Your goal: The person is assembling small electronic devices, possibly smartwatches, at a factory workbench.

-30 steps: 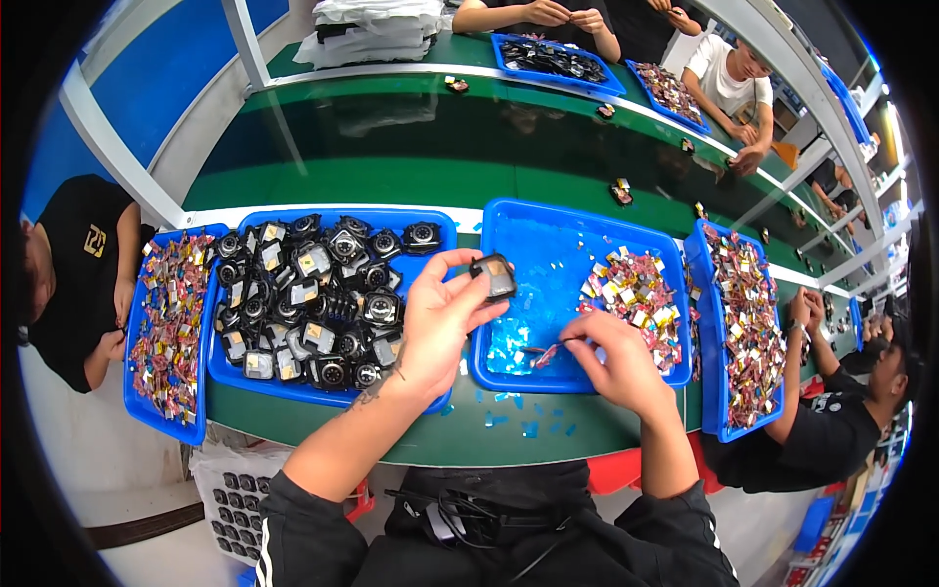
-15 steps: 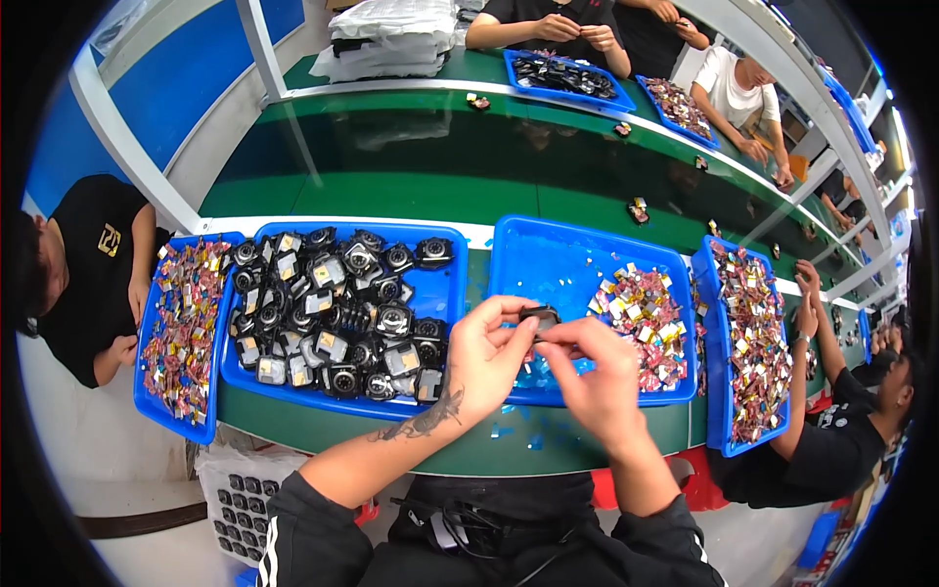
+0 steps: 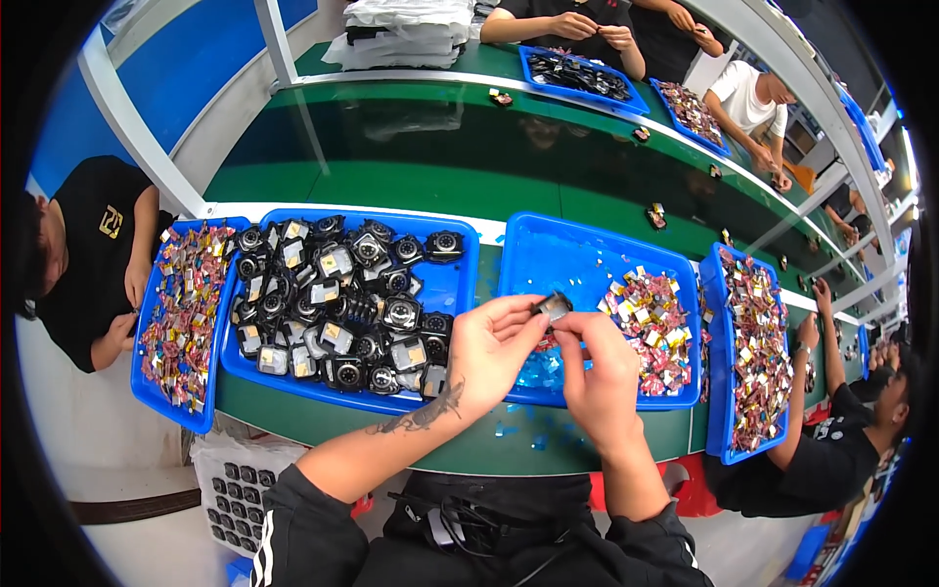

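Fingers of the left hand (image 3: 489, 352) are pinching a small dark part (image 3: 554, 306) by its edges, up at about 1 o'clock from the palm. The right hand (image 3: 599, 370) is curling in at the part from 5 o'clock, fingertips closed on its lower side; whether it is gripping something tiny there I cannot tell. Both hands are working over the middle blue tray (image 3: 577, 256), with the shiny little pieces (image 3: 653, 318) lying at 3 o'clock and the tray of dark round parts (image 3: 337, 303) at 9 o'clock. A good way, I think, is holding it steady, low over the tray, and pressing gently.
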`<state>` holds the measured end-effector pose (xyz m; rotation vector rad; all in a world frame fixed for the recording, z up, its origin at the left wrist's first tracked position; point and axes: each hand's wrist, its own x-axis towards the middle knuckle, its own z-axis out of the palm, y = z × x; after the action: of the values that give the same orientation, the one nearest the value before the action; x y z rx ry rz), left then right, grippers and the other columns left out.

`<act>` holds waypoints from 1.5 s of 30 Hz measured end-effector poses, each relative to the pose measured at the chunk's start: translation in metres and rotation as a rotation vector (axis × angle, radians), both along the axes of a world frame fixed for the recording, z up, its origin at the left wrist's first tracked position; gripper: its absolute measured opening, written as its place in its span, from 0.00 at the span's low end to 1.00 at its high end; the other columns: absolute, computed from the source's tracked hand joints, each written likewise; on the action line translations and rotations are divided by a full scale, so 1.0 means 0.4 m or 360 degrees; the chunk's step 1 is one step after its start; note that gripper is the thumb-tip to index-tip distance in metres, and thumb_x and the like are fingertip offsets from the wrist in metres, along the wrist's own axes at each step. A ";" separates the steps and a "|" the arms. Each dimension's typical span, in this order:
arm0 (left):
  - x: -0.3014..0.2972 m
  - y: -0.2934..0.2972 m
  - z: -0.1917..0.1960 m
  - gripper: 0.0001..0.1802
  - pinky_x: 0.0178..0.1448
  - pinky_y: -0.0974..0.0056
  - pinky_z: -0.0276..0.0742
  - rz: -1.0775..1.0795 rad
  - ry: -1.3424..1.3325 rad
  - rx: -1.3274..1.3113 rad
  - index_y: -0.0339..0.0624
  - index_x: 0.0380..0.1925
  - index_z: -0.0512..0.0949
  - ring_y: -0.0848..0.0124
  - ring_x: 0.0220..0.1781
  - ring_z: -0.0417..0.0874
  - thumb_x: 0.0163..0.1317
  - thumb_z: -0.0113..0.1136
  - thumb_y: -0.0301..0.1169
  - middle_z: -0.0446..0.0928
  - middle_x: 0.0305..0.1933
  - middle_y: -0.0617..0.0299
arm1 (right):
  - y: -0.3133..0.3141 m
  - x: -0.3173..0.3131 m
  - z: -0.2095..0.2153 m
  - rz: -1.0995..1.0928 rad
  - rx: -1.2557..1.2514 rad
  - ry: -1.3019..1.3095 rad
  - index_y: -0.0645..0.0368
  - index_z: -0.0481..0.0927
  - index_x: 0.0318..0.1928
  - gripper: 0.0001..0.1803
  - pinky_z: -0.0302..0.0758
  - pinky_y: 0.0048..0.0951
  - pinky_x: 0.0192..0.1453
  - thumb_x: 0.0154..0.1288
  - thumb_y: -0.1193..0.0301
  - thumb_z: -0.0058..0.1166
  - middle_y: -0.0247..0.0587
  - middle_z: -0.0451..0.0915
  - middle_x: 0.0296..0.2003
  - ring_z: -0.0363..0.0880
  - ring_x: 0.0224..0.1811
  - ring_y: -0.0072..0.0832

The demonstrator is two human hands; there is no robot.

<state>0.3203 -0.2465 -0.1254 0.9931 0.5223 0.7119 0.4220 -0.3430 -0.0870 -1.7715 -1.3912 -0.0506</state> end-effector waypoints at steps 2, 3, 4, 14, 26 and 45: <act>-0.006 -0.009 0.004 0.15 0.49 0.72 0.81 -0.0027 -0.0030 0.0228 0.27 0.51 0.76 0.74 0.45 0.84 0.65 0.59 0.20 0.82 0.47 0.53 | 0.004 0.001 -0.003 0.0010 0.0035 -0.0046 0.64 0.80 0.38 0.06 0.78 0.35 0.34 0.60 0.83 0.58 0.48 0.81 0.34 0.82 0.33 0.41; -0.013 -0.006 0.008 0.17 0.53 0.70 0.81 -0.0090 0.0012 0.0221 0.26 0.54 0.75 0.72 0.48 0.84 0.66 0.58 0.20 0.82 0.49 0.52 | 0.004 0.002 -0.001 0.0020 0.0040 0.0041 0.64 0.80 0.39 0.07 0.77 0.35 0.34 0.60 0.83 0.57 0.48 0.81 0.34 0.82 0.33 0.40; -0.015 0.000 0.007 0.17 0.53 0.70 0.81 -0.0090 0.0012 0.0224 0.26 0.54 0.75 0.72 0.48 0.84 0.66 0.58 0.20 0.82 0.49 0.52 | 0.003 0.002 0.001 0.0029 0.0046 0.0128 0.64 0.80 0.40 0.08 0.77 0.34 0.34 0.60 0.83 0.57 0.48 0.81 0.33 0.82 0.33 0.40; -0.016 0.016 0.010 0.20 0.61 0.65 0.79 -0.0428 -0.0037 0.0187 0.26 0.59 0.71 0.69 0.55 0.81 0.67 0.55 0.19 0.78 0.55 0.50 | -0.017 0.011 0.042 -0.0165 -0.0100 0.0400 0.63 0.81 0.34 0.05 0.74 0.32 0.32 0.55 0.82 0.62 0.43 0.82 0.31 0.80 0.30 0.37; -0.014 0.004 0.001 0.20 0.57 0.69 0.79 -0.0408 -0.0110 0.0273 0.27 0.59 0.72 0.72 0.53 0.81 0.67 0.56 0.20 0.80 0.54 0.52 | -0.020 0.032 0.030 -0.0059 -0.0050 0.0151 0.59 0.82 0.32 0.05 0.70 0.34 0.34 0.54 0.80 0.63 0.40 0.82 0.28 0.78 0.26 0.35; -0.025 0.009 0.016 0.18 0.57 0.61 0.82 -0.0536 -0.0115 0.0289 0.25 0.57 0.73 0.63 0.53 0.83 0.68 0.55 0.20 0.79 0.53 0.45 | -0.027 0.038 0.013 -0.0161 0.0252 0.0231 0.60 0.70 0.33 0.19 0.69 0.32 0.42 0.45 0.78 0.70 0.41 0.69 0.32 0.71 0.35 0.34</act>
<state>0.3104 -0.2429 -0.1189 1.1860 0.2209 0.4959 0.4371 -0.3539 -0.0816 -1.6781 -1.1616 -0.0823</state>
